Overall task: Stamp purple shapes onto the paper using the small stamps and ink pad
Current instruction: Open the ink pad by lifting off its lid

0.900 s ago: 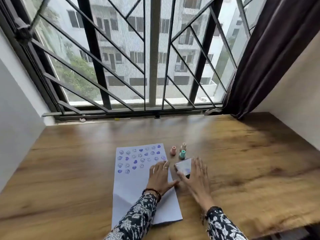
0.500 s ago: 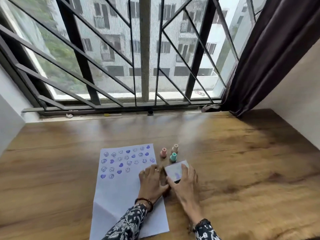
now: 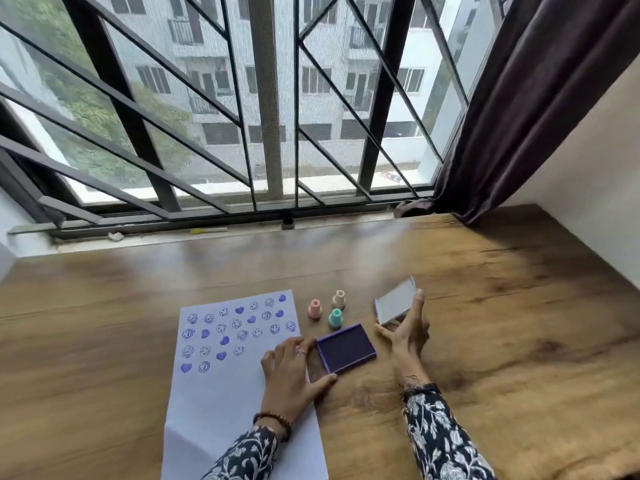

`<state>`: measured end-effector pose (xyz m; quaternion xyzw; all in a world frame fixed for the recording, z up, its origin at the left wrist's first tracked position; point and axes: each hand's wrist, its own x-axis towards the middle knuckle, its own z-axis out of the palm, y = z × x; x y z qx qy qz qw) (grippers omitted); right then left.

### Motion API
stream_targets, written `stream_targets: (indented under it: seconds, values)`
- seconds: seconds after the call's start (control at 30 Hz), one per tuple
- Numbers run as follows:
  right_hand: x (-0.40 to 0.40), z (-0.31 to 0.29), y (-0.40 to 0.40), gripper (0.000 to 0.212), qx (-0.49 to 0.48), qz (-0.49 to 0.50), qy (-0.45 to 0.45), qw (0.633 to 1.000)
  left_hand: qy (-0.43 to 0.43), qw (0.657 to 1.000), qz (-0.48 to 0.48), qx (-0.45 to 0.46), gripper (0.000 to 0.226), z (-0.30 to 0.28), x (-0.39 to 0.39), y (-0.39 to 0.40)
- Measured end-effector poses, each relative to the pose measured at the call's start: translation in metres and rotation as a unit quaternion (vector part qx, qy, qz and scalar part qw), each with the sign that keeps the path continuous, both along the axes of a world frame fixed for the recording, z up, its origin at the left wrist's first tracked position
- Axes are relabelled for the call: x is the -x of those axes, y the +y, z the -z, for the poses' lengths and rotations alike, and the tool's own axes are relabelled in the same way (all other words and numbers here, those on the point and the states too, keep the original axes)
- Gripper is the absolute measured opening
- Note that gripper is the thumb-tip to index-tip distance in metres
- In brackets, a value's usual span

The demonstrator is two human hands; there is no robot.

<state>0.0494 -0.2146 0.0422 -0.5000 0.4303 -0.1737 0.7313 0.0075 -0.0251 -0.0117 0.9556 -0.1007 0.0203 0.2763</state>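
Observation:
A white paper (image 3: 221, 393) lies on the wooden table, its upper half covered with purple smiley and heart prints. The purple ink pad (image 3: 346, 348) sits uncovered just right of the paper. My left hand (image 3: 291, 368) rests flat on the paper's right edge, fingertips and thumb touching the pad's left side. My right hand (image 3: 403, 332) holds the pad's white lid (image 3: 394, 301) lifted and tilted, right of the pad. Three small stamps stand upright behind the pad: pink (image 3: 314, 309), beige (image 3: 339, 299) and teal (image 3: 335, 318).
The wooden table (image 3: 502, 341) stretches to the right and left of the work spot. A barred window (image 3: 270, 116) runs along the far edge, a dark curtain (image 3: 519, 98) hangs at the right, and a white wall (image 3: 588, 161) borders the right side.
My right hand lifted the white lid off the ink pad and carried it right, uncovering the purple pad. My left hand stayed at the pad's left side.

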Motion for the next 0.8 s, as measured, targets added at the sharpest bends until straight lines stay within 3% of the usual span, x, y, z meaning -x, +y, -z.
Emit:
stream_targets:
  seconds: [0.1,0.2,0.33,0.4,0.47,0.57,0.7,0.8]
  values:
    - [-0.020,0.007,-0.006,0.044,-0.066,0.029,0.005,0.997,-0.001,1.000,-0.001,0.003,0.073,0.001,0.000,0.000]
    - [-0.032,0.017,-0.008,0.030,-0.043,0.023,-0.003,0.999,0.005,1.000,0.003,-0.003,0.073,0.000,0.001,0.000]
    - [-0.034,0.027,-0.015,0.027,0.041,0.003,0.024,0.999,0.014,1.000,0.005,-0.007,0.071,-0.003,0.002,0.000]
    - [-0.032,0.029,-0.018,0.026,0.135,-0.026,0.071,0.988,0.018,1.000,0.006,-0.008,0.071,-0.004,0.002,0.000]
    - [-0.027,0.027,-0.016,0.025,0.233,-0.057,0.111,0.965,0.020,1.000,0.006,-0.006,0.071,-0.005,0.002,0.000]
    - [-0.015,0.013,0.000,0.016,0.357,-0.133,0.058,0.923,0.019,1.000,0.004,0.000,0.071,-0.006,0.002,0.000]
    - [-0.001,0.003,0.034,0.023,0.459,-0.338,0.035,0.821,0.014,1.000,0.001,0.010,0.071,-0.006,0.002,-0.001]
    - [0.003,0.005,0.049,0.025,0.526,-0.403,0.071,0.746,0.027,1.000,0.004,-0.001,0.073,-0.009,0.002,0.000]
